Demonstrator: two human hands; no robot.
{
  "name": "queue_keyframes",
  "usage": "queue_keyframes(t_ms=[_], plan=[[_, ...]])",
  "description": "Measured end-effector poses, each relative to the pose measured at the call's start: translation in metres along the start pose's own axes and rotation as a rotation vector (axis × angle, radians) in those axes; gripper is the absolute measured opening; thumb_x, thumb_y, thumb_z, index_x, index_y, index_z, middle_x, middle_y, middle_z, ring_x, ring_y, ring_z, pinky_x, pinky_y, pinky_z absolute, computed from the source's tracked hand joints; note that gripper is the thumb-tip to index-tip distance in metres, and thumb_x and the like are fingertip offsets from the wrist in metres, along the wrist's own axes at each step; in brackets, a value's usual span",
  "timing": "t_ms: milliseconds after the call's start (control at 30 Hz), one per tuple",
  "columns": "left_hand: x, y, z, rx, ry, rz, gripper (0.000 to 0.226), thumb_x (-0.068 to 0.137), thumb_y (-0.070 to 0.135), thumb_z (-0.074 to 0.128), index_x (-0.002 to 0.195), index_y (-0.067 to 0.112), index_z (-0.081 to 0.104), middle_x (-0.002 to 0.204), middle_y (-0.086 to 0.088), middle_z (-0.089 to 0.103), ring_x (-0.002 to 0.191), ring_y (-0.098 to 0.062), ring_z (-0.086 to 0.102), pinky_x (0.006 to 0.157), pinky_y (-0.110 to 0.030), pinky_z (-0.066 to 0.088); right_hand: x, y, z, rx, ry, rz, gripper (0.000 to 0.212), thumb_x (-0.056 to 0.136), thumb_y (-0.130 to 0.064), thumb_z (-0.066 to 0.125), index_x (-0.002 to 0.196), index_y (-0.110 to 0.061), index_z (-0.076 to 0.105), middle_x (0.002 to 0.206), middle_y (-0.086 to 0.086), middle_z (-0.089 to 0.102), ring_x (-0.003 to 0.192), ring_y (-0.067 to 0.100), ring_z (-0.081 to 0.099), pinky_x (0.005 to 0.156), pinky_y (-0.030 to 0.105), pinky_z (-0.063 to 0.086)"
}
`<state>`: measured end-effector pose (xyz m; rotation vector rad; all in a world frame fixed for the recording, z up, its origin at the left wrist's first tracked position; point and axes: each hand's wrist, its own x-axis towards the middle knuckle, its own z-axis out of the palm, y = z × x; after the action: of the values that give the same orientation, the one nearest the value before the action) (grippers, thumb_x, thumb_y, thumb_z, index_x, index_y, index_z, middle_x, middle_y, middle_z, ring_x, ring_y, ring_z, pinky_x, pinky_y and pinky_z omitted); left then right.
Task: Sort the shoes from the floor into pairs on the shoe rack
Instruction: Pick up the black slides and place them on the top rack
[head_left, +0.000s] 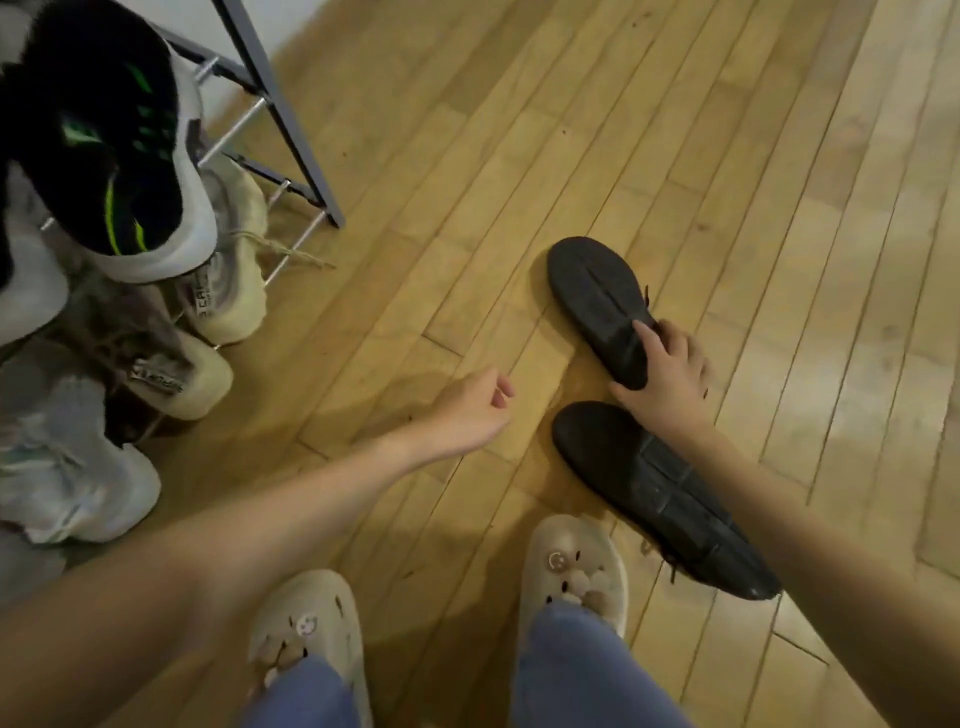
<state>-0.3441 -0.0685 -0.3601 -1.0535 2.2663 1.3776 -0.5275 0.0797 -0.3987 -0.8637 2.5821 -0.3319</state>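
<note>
The right hand (670, 371) grips the upturned black shoe (602, 306) by its heel, ready to lift; the left hand (475, 408), loosely curled, holds nothing beside it.

There is one view only, from a wide-angle camera on the person's head, looking steeply down past both forearms to the wooden floor (467, 156) and the person's own feet at the bottom edge. It sits close above the hands. The shoe rack (280, 104) fills the upper left corner, its lines bowed by the lens.
</note>
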Motion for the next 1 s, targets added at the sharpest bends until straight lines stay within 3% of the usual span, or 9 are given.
queue_keyframes(t_ms=[100,200,333,367,467,533,633,800,1000], plan=[[0.004,-0.025,0.006,-0.041,0.016,-0.052,0.021,0.089,0.011,0.053,0.11,0.013,0.056,0.1,-0.002,0.058,0.095,-0.02,0.056,0.085,-0.033,0.047,0.003,0.001,0.011,0.011,0.073,0.032,0.08,0.084,-0.027,0.068,0.151,-0.03,0.024,0.155,0.01,0.023,0.143,0.035,0.017,0.118,0.052,0.01],[0.004,-0.042,-0.001,-0.111,0.054,-0.112,0.019,0.089,0.005,0.052,0.106,0.012,0.056,0.091,0.0,0.054,0.084,-0.015,0.052,0.074,-0.026,0.043,0.008,-0.001,0.007,0.093,0.119,0.03,0.075,0.083,-0.032,0.068,0.148,-0.035,0.031,0.147,0.008,0.037,0.135,0.033,0.032,0.115,0.053,0.02],[0.005,-0.045,-0.015,-0.365,0.121,-0.196,0.014,0.091,0.003,0.052,0.102,0.01,0.056,0.089,-0.006,0.056,0.081,-0.017,0.054,0.066,-0.025,0.044,0.002,-0.035,-0.012,0.772,0.046,0.085,0.065,0.084,-0.034,0.07,0.143,-0.028,0.044,0.128,0.003,0.058,0.116,0.02,0.056,0.097,0.038,0.049],[0.005,-0.043,-0.019,-0.416,0.134,-0.201,0.012,0.091,0.002,0.052,0.1,0.009,0.056,0.088,-0.007,0.057,0.079,-0.017,0.054,0.063,-0.025,0.045,0.001,-0.044,-0.015,0.951,-0.012,0.14,0.059,0.084,-0.034,0.069,0.139,-0.025,0.049,0.124,0.005,0.062,0.112,0.023,0.061,0.094,0.04,0.052],[0.003,-0.038,-0.027,-0.515,0.163,-0.19,0.014,0.09,-0.001,0.052,0.101,0.004,0.058,0.087,-0.011,0.058,0.079,-0.018,0.054,0.061,-0.027,0.045,0.001,-0.059,-0.012,1.395,-0.303,0.267,0.052,0.083,-0.047,0.064,0.126,-0.017,0.059,0.122,0.015,0.067,0.114,0.04,0.062,0.101,0.056,0.046],[0.002,-0.037,-0.027,-0.517,0.161,-0.186,0.02,0.09,0.001,0.052,0.109,-0.001,0.058,0.093,-0.014,0.059,0.083,-0.021,0.056,0.068,-0.033,0.048,0.0,-0.061,-0.007,1.528,-0.37,0.274,0.057,0.084,-0.05,0.06,0.13,-0.016,0.057,0.129,0.019,0.062,0.123,0.044,0.055,0.105,0.056,0.042],[0.004,-0.04,-0.016,-0.371,0.119,-0.144,0.023,0.089,0.007,0.057,0.111,0.005,0.06,0.102,-0.013,0.064,0.091,-0.022,0.06,0.088,-0.04,0.05,-0.003,-0.057,-0.007,1.56,-0.356,0.233,0.054,0.09,-0.049,0.055,0.133,-0.017,0.055,0.133,0.019,0.059,0.126,0.044,0.051,0.104,0.054,0.042],[0.012,-0.024,0.017,-0.061,-0.006,0.146,0.046,0.084,0.021,0.07,0.127,0.017,0.054,0.122,0.0,0.058,0.11,-0.014,0.056,0.093,-0.027,0.048,-0.012,-0.038,-0.024,1.531,-0.284,0.164,0.051,0.098,-0.048,0.041,0.135,-0.016,0.053,0.134,0.018,0.058,0.12,0.038,0.054,0.101,0.048,0.042],[0.031,-0.005,0.066,0.45,-0.088,0.541,0.081,0.075,0.027,0.078,0.144,0.033,0.036,0.152,0.002,0.029,0.139,-0.025,0.028,0.112,-0.044,0.032,-0.032,-0.016,-0.035,1.424,-0.196,0.22,0.038,0.096,-0.045,0.045,0.121,-0.022,0.061,0.12,0.009,0.069,0.108,0.026,0.065,0.09,0.038,0.051]])
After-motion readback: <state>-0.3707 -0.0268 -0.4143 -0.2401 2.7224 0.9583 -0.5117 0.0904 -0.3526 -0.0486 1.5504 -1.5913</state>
